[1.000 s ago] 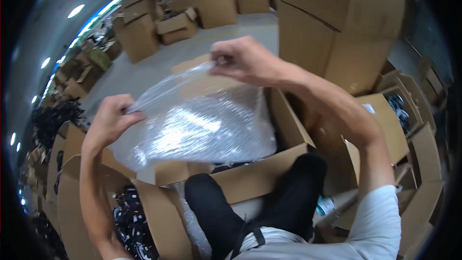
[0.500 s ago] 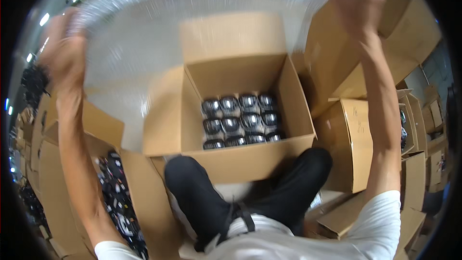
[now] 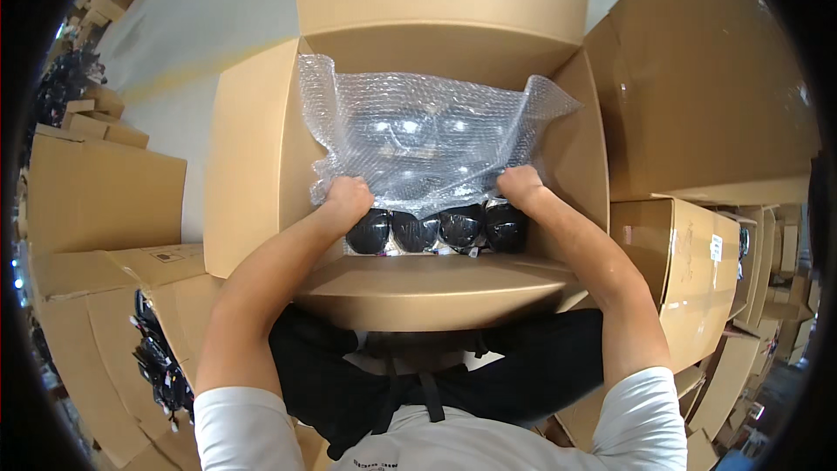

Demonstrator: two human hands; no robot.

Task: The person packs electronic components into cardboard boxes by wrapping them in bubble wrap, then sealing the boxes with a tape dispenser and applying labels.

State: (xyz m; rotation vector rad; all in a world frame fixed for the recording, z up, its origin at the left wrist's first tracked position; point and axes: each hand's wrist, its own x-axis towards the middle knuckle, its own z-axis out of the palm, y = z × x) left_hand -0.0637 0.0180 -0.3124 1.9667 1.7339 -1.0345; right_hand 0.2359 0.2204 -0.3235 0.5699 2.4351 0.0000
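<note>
An open cardboard box [image 3: 436, 283] stands in front of me, its flaps folded outward. Inside, a clear sheet of bubble wrap [image 3: 410, 135] lies over rows of glossy black rounded items [image 3: 414, 231]. Only the nearest row shows uncovered; the others gleam through the plastic. My left hand [image 3: 350, 198] is closed on the wrap's near left edge. At the near right edge, my right hand [image 3: 520, 185] grips the same sheet with its fingers curled. Both hands are down inside the box, just above the black items, whose exact kind I cannot make out.
A tall carton [image 3: 706, 96] rises at the right, with a taped carton [image 3: 676, 253] nearer me. To the left, an open carton [image 3: 96, 296] holds black parts with cables [image 3: 157, 358]. Grey floor [image 3: 209, 17] shows beyond, with more cartons [image 3: 105, 122] at the far left.
The bubble wrap has come down from being stretched high between my raised hands into the box, over the black items. Both hands have moved down and toward each other.
</note>
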